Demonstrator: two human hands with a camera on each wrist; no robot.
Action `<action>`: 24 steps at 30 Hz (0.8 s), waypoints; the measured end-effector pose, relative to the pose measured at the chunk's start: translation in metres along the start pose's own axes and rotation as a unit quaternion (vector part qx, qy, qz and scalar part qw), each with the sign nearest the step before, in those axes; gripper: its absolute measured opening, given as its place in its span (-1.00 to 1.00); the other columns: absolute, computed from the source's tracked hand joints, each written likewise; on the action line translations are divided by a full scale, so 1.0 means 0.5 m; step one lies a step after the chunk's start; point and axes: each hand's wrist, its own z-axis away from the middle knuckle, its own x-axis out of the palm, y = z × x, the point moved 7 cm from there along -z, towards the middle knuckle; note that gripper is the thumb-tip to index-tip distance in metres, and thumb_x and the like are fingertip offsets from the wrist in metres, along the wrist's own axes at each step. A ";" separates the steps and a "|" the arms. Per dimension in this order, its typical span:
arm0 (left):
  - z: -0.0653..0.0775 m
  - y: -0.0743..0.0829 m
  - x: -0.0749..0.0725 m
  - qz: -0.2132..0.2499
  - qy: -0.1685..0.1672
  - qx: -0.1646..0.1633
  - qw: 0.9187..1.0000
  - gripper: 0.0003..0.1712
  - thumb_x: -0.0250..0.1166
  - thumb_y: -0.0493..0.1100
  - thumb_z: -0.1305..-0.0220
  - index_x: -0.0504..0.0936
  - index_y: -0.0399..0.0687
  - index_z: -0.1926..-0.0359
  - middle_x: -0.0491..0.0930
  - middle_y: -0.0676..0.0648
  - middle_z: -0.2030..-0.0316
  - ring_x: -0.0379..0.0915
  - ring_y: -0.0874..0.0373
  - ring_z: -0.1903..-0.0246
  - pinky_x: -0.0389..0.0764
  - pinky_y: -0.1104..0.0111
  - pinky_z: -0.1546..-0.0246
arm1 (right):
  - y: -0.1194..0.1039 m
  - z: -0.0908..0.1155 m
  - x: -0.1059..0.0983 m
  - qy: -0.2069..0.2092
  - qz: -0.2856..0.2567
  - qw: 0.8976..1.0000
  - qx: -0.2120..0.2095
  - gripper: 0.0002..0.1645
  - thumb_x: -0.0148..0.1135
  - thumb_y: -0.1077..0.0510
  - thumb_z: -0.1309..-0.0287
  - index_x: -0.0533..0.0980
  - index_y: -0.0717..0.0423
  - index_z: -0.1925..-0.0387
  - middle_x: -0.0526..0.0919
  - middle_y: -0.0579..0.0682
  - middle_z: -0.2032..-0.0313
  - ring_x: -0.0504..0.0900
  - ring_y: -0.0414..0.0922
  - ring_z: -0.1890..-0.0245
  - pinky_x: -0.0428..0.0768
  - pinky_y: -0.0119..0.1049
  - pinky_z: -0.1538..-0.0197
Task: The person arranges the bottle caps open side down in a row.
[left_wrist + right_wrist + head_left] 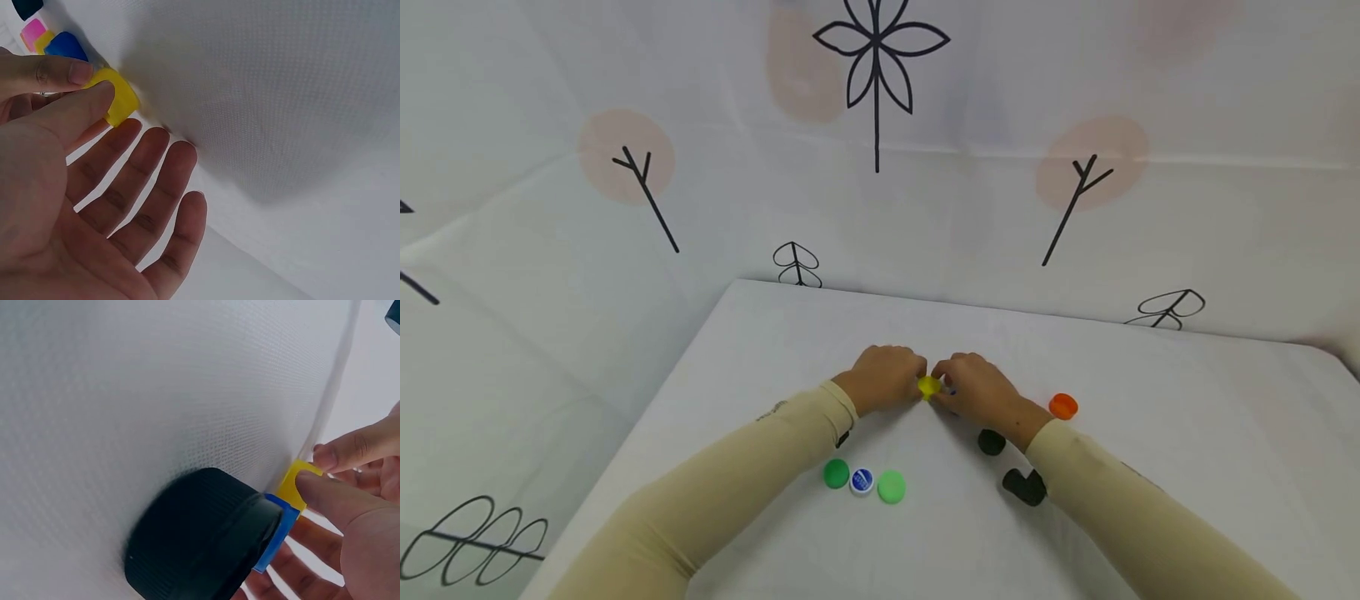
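Note:
Both hands meet over the white table around a small yellow bottle cap [928, 387]. My left hand [886, 377] pinches its near side; in the left wrist view the thumb lies on the yellow cap [124, 99] and the other fingers spread loosely below. From the opposite side my right hand [979, 388] pinches the same cap, its thumb pressed to the yellow surface [291, 486]. A blue cap [278, 532] shows beside the yellow one, mostly hidden by the right hand in the head view. A large ribbed black cap [194, 534] stands close to the right wrist camera.
Nearer me lie a dark green cap [837, 473], a white cap with a blue print [862, 482] and a light green cap [892, 487]. Black caps [992, 442] sit under the right forearm, and an orange cap [1063, 406] lies right of that wrist. Patterned cloth [925, 225] hangs behind.

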 end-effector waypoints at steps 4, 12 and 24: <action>0.002 -0.001 -0.003 0.004 -0.005 0.001 1.000 -0.63 0.35 0.02 -0.33 0.68 0.00 -0.08 0.72 0.03 0.11 0.60 0.18 0.21 0.64 0.29 0.13 | -0.003 -0.002 -0.001 -0.001 0.009 1.000 -0.003 -0.63 0.45 0.11 -0.14 0.67 0.17 0.03 0.68 0.04 0.26 0.55 -0.07 0.26 0.64 -0.20 0.11; 0.002 -0.012 -0.014 0.037 0.001 -0.001 0.999 -0.62 0.32 0.02 -0.36 0.65 0.02 -0.12 0.73 0.04 0.06 0.63 0.19 0.13 0.64 0.33 0.06 | -0.006 0.004 -0.019 0.020 0.003 1.000 -0.010 -0.61 0.43 0.09 -0.17 0.65 0.17 -0.01 0.71 0.04 0.20 0.60 -0.05 0.20 0.66 -0.13 0.00; 0.010 -0.017 -0.034 0.103 0.052 -0.010 0.993 -0.60 0.39 -0.07 -0.30 0.61 -0.02 -0.13 0.74 0.01 0.04 0.65 0.14 0.05 0.62 0.31 -0.05 | -0.011 0.012 -0.045 0.046 -0.059 0.997 -0.022 -0.63 0.37 0.13 -0.24 0.64 0.21 -0.04 0.75 0.09 0.11 0.65 0.01 0.09 0.65 -0.05 -0.05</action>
